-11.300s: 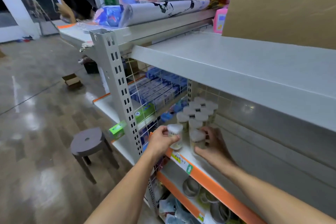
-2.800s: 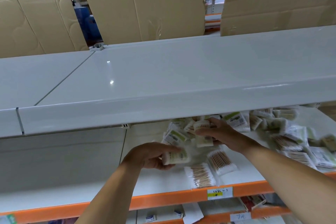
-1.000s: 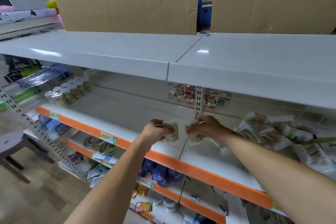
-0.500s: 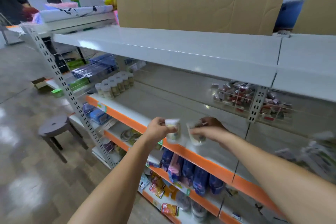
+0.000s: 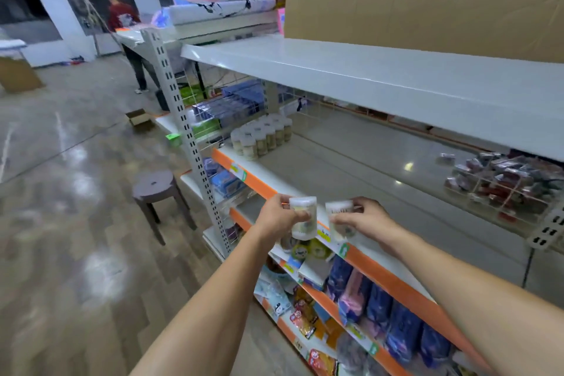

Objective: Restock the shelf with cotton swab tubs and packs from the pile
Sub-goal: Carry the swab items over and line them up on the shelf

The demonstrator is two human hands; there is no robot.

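At about 9 o'clock of the hands a dark plastic stool [image 5: 156,189] stands on the glossy floor [image 5: 61,223], beside the perforated upright [image 5: 186,143] of the shelving. Far off at 11 o'clock a person in a red top [image 5: 122,17] stands by another shelf end, and a small open carton [image 5: 139,117] lies on the floor nearer in.

The left hand [image 5: 279,217] is held out in front of the orange-edged shelf [image 5: 351,162], its grip curled round a cotton swab tub [image 5: 302,217]: the fingers wrap the tub's left side and the thumb crosses its front, so the white lid stands clear at 12 o'clock of the grip and the base hangs below at 6 o'clock. The tub is upright, in the air over the shelf's front edge.

Just to its 3 o'clock, close but apart, the right hand [image 5: 366,217] holds a second cotton swab tub [image 5: 340,218], tilted, its grip pinched on the tub's right side so the tub sits at 9 o'clock of the fingers; motion blur hides the label.

On the shelf at 11 o'clock of both hands, well apart, a cluster of stocked tubs [image 5: 262,139] stands in rows at the left end. At 3 o'clock a wire rack of small dark packets [image 5: 500,180] shows behind the shelf.
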